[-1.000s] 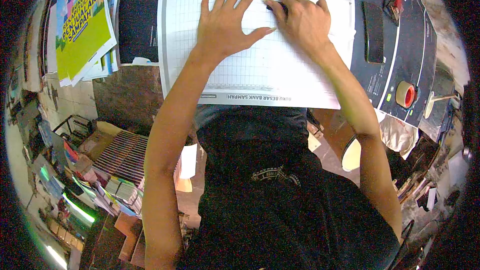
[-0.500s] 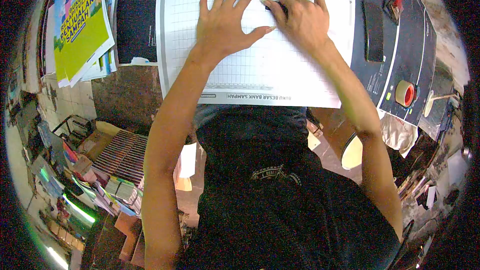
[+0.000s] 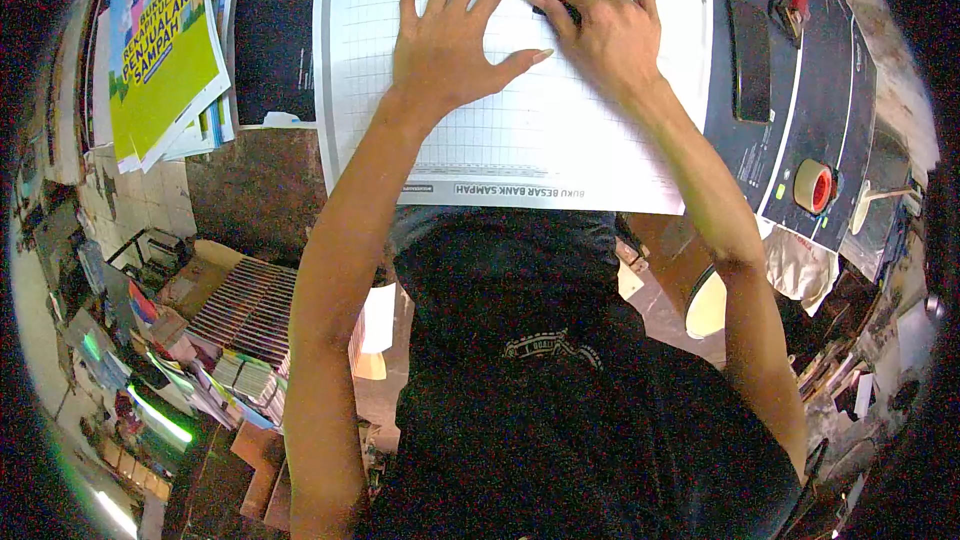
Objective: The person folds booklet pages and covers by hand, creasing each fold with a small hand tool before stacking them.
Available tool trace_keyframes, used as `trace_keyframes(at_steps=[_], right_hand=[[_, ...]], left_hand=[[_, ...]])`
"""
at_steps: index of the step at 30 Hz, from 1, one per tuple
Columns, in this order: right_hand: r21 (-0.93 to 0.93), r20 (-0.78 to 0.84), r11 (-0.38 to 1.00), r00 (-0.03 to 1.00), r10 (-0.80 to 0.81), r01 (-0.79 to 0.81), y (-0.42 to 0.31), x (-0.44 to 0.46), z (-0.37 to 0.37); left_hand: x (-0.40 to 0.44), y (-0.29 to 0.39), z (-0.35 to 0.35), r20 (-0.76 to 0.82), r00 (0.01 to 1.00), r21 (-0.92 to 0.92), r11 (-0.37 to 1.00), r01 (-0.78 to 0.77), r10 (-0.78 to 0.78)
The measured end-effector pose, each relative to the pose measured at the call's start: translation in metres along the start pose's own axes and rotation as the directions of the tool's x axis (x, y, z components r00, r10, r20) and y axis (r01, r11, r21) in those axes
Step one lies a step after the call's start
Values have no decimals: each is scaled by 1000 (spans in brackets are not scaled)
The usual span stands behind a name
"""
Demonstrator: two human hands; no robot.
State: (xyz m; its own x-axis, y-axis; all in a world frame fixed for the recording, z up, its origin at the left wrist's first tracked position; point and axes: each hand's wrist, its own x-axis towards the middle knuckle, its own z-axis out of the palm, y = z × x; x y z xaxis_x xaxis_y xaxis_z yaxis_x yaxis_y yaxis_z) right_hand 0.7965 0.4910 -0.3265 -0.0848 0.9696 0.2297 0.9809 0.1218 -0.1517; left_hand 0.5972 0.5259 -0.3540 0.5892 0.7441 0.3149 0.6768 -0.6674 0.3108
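Note:
A large white printed sheet [image 3: 590, 130] ruled with a grid lies in front of me, its printed heading upside down along the edge closest to my body. My left hand [image 3: 450, 50] rests flat on it with the fingers spread and the thumb stretched toward the right hand. Bent over the same sheet, my right hand [image 3: 612, 35] closes its fingers round a small black object [image 3: 570, 14]. Most of that object is hidden under the fingers, so its kind cannot be made out.
Printed booklets with a yellow-green cover [image 3: 165, 60] are stacked at the left. On the dark mat [image 3: 775, 165] at the right lie a black phone-like slab [image 3: 749, 60], a roll of tape [image 3: 813, 186] and a red-and-black tool [image 3: 794, 8]. Stacked books [image 3: 245, 305] sit lower left.
My right hand has shifted very slightly to the right with the black object. The left hand stays spread in the same place on the sheet.

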Motion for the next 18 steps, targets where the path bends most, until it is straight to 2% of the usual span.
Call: trace_keyframes(at_steps=[8, 18], right_hand=[[-70, 91, 997, 995, 51, -45, -8, 2, -9], [-47, 94, 998, 994, 50, -46, -7, 0, -5]], left_hand=[[1, 0, 0, -6, 1000, 1, 1000, -6, 6], [2, 3, -4, -46, 998, 15, 999, -49, 49]])
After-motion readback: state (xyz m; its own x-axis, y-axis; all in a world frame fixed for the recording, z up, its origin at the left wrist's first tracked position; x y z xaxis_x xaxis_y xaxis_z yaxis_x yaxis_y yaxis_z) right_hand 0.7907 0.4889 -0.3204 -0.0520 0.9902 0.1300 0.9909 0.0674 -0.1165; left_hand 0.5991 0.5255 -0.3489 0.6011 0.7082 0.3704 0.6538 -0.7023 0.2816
